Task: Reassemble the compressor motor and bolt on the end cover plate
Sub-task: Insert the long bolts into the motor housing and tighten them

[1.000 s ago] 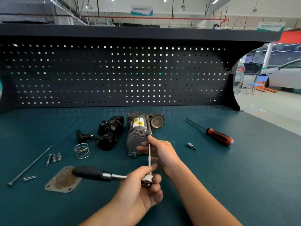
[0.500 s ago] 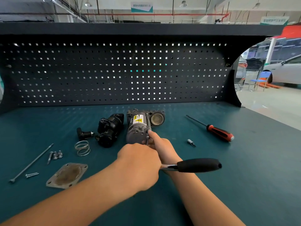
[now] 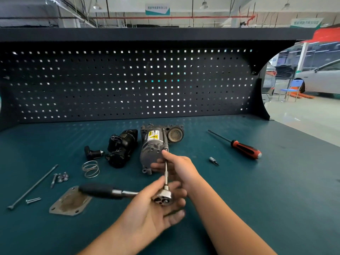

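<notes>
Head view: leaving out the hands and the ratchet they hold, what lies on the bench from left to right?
Long bolt → wire spring → black motor part → grey compressor body → red-handled screwdriver.

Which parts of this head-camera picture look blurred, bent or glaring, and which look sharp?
Head view: motion blur smears the left hand and the ratchet it grips; the compressor motor and red screwdriver look sharp; wide-angle distortion bows the shelf edge; bright light shows through the pegboard holes.
</notes>
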`<state>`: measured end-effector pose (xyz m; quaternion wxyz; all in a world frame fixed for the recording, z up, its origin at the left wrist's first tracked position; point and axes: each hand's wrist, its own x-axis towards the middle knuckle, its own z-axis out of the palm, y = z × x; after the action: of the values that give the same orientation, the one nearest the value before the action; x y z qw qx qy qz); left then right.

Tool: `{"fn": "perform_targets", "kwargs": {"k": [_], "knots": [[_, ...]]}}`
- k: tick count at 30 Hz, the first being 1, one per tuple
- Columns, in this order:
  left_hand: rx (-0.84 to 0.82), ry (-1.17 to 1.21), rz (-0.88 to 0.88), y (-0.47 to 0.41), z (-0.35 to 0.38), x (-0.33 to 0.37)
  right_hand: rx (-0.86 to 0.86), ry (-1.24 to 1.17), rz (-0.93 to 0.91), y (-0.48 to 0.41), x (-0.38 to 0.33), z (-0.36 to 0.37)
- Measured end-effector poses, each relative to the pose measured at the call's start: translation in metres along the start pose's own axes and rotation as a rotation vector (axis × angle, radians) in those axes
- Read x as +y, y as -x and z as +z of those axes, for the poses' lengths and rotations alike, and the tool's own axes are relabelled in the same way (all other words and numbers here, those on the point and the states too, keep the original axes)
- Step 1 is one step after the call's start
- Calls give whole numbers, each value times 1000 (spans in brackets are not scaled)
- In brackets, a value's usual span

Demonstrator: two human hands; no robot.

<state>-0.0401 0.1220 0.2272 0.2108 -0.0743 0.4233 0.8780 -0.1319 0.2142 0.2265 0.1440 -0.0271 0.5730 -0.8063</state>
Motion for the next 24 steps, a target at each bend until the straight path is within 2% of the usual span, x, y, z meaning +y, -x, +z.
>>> {"fn": "perform_targets", "kwargs": {"k": [3,6,8,12,14,18,22,24], "knots": [[-32,312,16,-3,0,-9,14,56,-24,-3,3,-1],[-16,244,71,-2,3,-9,5,38,-31,-4,5,-2],[42,53,157,-2,4,-7,-3,26,-33,-6,7,-3],[164,-414,444,-5,4,2,0,-19,-23,-8,7,-4],[148,-689,506,-6,7,7,12,-27,-2,-9,9,-5],[80,-1435,450,-2,20,17,39,-51,107,-12,8,-2],[144,-1872,453,-7,27,34,59,13,115,-14,8,-1],[179,-2058,443,-11,30,36,34,-65,123,-15,11,-5]]}}
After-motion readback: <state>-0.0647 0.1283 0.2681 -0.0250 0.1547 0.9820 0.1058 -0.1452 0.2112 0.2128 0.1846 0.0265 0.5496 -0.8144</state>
